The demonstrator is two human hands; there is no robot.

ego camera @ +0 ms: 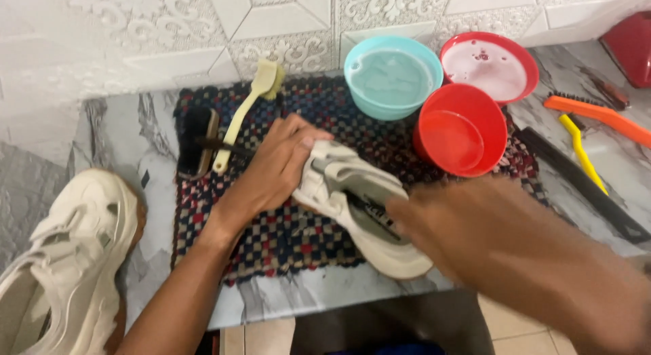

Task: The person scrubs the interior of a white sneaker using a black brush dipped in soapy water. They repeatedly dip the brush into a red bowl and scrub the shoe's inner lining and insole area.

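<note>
Indoors, at a grey marble-patterned counter set against a white embossed tile wall, a person works over a checked woven mat of red, blue and cream. On the mat lies a cream sandal, its long axis running from upper left to lower right, one end under the left hand and the other near the counter's front edge. The left hand grips the sandal's upper-left end, fingers curled together over it. The right hand, blurred, reaches across the sandal's opening; whether its fingers are spread or closed cannot be told. A second cream sandal sits well apart at the counter's left end, overhanging the front edge. Behind the hands, a dark shoe brush and a cream long-handled brush rest on the mat's far left. A light blue basin, a red basin and a red bowl crowd the mat's far right corner. To the right lie an orange brush, a yellow brush and a black comb. Open mat remains in front of the left hand.
</note>
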